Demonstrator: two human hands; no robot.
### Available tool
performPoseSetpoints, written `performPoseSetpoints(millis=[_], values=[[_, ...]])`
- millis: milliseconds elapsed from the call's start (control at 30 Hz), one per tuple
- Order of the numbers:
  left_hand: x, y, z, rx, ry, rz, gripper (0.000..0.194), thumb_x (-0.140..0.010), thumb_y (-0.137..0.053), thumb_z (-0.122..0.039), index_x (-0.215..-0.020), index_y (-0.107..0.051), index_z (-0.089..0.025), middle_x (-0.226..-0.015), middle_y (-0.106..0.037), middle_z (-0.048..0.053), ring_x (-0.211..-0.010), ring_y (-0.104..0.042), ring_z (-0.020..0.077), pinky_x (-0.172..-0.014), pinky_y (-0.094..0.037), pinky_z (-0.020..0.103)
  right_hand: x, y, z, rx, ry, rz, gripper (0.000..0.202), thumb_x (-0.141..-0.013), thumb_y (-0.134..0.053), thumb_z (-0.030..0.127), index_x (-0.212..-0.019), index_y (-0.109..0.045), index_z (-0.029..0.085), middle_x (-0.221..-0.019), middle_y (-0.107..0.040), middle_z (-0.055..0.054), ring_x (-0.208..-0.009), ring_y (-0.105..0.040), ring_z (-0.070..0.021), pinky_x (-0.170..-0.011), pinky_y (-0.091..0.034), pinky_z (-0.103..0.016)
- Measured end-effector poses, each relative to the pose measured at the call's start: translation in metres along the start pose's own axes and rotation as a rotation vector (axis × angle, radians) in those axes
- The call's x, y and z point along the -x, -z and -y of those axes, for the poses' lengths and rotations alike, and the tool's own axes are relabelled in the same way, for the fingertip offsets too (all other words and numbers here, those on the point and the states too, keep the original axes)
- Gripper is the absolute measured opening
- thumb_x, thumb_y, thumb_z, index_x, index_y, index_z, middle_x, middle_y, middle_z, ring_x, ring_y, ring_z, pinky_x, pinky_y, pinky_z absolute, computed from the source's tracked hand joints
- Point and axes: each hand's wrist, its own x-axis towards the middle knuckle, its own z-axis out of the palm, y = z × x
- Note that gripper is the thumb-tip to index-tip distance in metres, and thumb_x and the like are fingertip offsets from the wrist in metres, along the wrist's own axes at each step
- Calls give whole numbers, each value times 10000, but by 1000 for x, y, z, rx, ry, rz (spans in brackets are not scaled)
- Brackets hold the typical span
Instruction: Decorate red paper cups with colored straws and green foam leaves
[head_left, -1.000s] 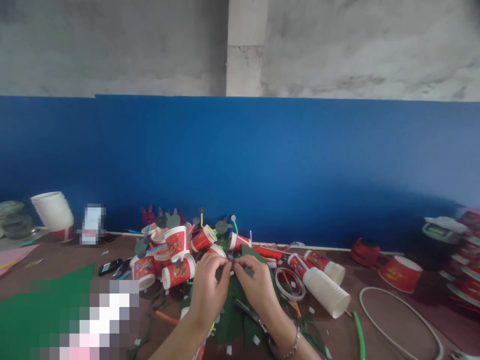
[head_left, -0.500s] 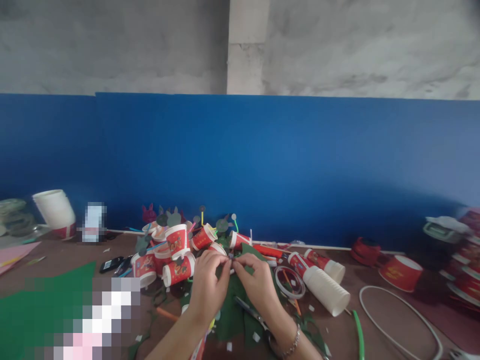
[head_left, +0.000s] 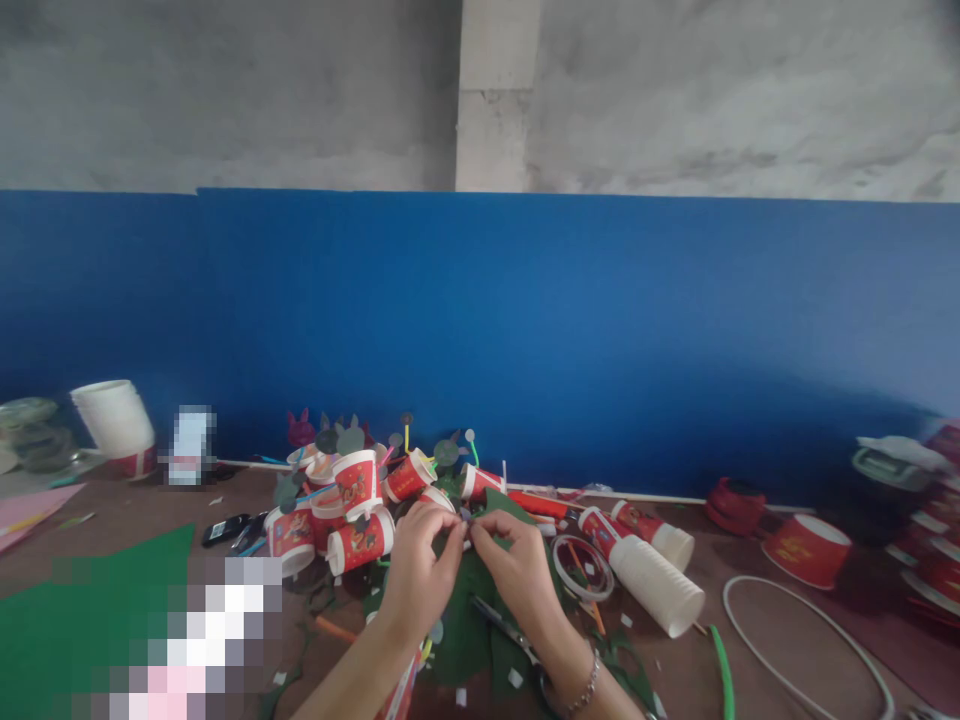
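My left hand [head_left: 425, 560] and my right hand [head_left: 514, 555] meet fingertip to fingertip over the middle of the table, each in a pinch. Whatever lies between the fingers is too small to make out. Beneath them is dark green paper [head_left: 461, 640]. Scissors [head_left: 504, 630] rest on that paper, partly covered by my right wrist. To the left of my left hand lie several red paper cups [head_left: 361, 540] with straws and paper shapes attached. A roll of clear tape [head_left: 581, 567] sits just right of my right hand.
Stacked white-and-red paper cups [head_left: 652, 580] lie on the right, near a white hoop [head_left: 810, 640] and a green strip [head_left: 721, 670]. A red paper bowl [head_left: 806, 550] stands farther right. Green sheets [head_left: 97, 600] cover the left. A blue panel [head_left: 480, 330] borders the back.
The view has shifted very slightly. Both hands stay pinched together in almost the same place, and the objects on the table have not visibly moved.
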Motion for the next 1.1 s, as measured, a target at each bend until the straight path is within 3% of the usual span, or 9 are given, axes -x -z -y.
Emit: performPoseSetpoints(millis=[133,367,600,967,1100], values=[[-1,0,2,-70,-39,-22,162,-867,-508,-189,-711,-549,-195,-748,-620,24,-771,-562,200,-721,-413,331,-1,1,0,9,61,27,183,-764,-543,242,-637,-655,173,-705,-666,-42,-733,-597,-194,-697,-437,-280],[4,-3,-1,-193,-166,-60,130,-853,-503,-131,-756,-558,-197,-758,-623,26,-770,-562,202,-713,-395,338,3,-2,0,133,122,-48,182,-739,-545,188,-571,-615,178,-633,-636,-30,-664,-580,-181,-647,-429,-273],[0,-1,1,-103,-70,-59,156,-867,-507,-190,-720,-559,-199,-748,-628,24,-761,-569,195,-716,-417,335,-1,2,2,42,110,28,180,-774,-551,217,-640,-666,180,-702,-677,-38,-713,-611,-182,-676,-450,-264],[4,-2,-3,-247,-199,-69,136,-855,-495,-132,-754,-557,-197,-747,-620,25,-772,-558,196,-721,-397,335,2,0,2,243,173,-32,208,-758,-532,173,-558,-587,190,-604,-618,-12,-640,-552,-163,-651,-407,-264],[2,0,-2,-237,-167,-70,134,-860,-503,-157,-745,-557,-199,-753,-629,22,-765,-565,195,-726,-390,334,1,1,1,247,186,-22,198,-771,-539,176,-590,-618,190,-634,-646,-16,-660,-569,-167,-664,-409,-264]])
